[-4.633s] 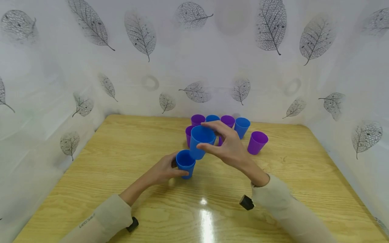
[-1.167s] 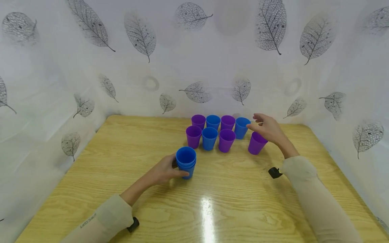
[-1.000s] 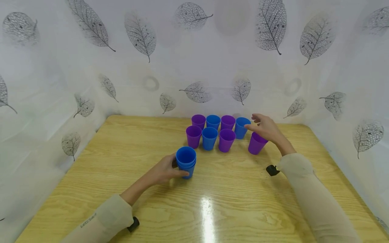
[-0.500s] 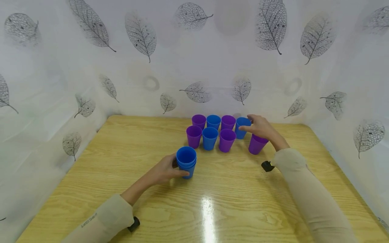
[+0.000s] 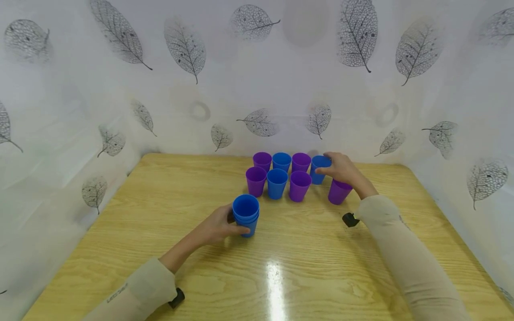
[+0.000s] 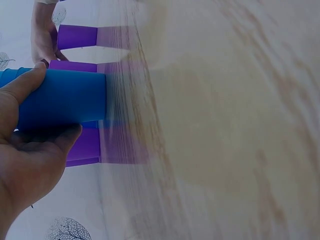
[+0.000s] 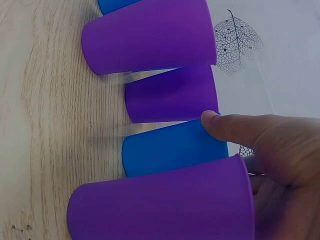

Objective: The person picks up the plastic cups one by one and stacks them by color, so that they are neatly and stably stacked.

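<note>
My left hand (image 5: 220, 224) holds a stack of nested blue cups (image 5: 246, 214) upright on the table, thumb in front and fingers behind. In the left wrist view the thumb and fingers wrap the stack's outer blue cup (image 6: 65, 97). My right hand (image 5: 341, 168) grips the blue cup (image 5: 318, 171) at the right end of the back row, its thumb on the near side close to the rim. The right wrist view shows that thumb on the blue cup (image 7: 170, 147); the other fingers are partly hidden behind a purple cup (image 7: 160, 205).
Beside the gripped cup stand purple cups (image 5: 300, 186) and blue cups (image 5: 277, 183) in two rows, all mouth up. A lone purple cup (image 5: 339, 192) stands just below my right hand. The wooden table (image 5: 180, 178) ends at a leaf-patterned sheet (image 5: 176, 129) behind and at both sides.
Earlier, my right hand lowered a blue cup into the left hand's stack. It has since moved to the back row's right-end blue cup and closed on it. My left hand stays put.
</note>
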{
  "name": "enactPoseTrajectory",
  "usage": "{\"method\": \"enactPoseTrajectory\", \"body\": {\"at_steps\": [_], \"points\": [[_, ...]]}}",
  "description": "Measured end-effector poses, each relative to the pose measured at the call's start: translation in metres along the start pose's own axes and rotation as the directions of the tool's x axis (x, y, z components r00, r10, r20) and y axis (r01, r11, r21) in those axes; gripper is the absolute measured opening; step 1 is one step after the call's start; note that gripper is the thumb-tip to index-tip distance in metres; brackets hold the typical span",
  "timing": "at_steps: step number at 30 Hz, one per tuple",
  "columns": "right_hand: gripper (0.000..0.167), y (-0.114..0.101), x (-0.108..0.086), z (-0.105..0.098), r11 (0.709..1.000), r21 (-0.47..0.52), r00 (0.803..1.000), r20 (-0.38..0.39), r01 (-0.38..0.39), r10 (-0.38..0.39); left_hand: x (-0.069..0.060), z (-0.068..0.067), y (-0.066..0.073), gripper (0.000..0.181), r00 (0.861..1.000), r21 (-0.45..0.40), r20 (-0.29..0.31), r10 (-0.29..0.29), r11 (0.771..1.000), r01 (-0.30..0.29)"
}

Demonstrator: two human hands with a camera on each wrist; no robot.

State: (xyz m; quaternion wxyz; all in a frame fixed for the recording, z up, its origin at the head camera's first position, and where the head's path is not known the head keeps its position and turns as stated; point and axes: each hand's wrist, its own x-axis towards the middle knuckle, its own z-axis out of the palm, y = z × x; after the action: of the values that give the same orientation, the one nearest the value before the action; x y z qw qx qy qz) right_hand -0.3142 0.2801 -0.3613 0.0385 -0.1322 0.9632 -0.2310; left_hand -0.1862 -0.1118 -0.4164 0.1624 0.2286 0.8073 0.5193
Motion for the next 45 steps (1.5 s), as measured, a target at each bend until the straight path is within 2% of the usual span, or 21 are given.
{"method": "enactPoseTrajectory", "body": {"at_steps": [13, 28, 32, 38, 45], "points": [[0.076, 0.002, -0.003, -0.003, 0.999, 0.040, 0.998, -0.061, -0.006, 0.008, -0.001, 0.000, 0.001, 0.067, 1.000, 0.006, -0.002, -0.003, 1.000, 0.003], [0.076, -0.006, -0.023, -0.021, 0.992, 0.113, 0.982, -0.186, 0.055, -0.033, 0.000, 0.000, 0.001, 0.065, 1.000, 0.017, -0.002, -0.012, 1.000, 0.012], [0.074, -0.010, -0.030, -0.026, 0.987, 0.137, 0.967, -0.248, 0.090, -0.054, -0.001, 0.000, 0.001, 0.064, 1.000, 0.015, -0.001, -0.013, 1.000, 0.013], [0.069, -0.023, -0.040, -0.034, 0.973, 0.150, 0.930, -0.349, 0.173, -0.112, -0.001, 0.000, 0.001, 0.064, 1.000, 0.012, 0.000, -0.010, 1.000, 0.010], [0.065, -0.037, -0.055, -0.041, 0.967, 0.120, 0.903, -0.398, 0.225, -0.161, 0.000, 0.000, 0.001, 0.064, 1.000, 0.013, -0.001, -0.007, 1.000, 0.007]]}}
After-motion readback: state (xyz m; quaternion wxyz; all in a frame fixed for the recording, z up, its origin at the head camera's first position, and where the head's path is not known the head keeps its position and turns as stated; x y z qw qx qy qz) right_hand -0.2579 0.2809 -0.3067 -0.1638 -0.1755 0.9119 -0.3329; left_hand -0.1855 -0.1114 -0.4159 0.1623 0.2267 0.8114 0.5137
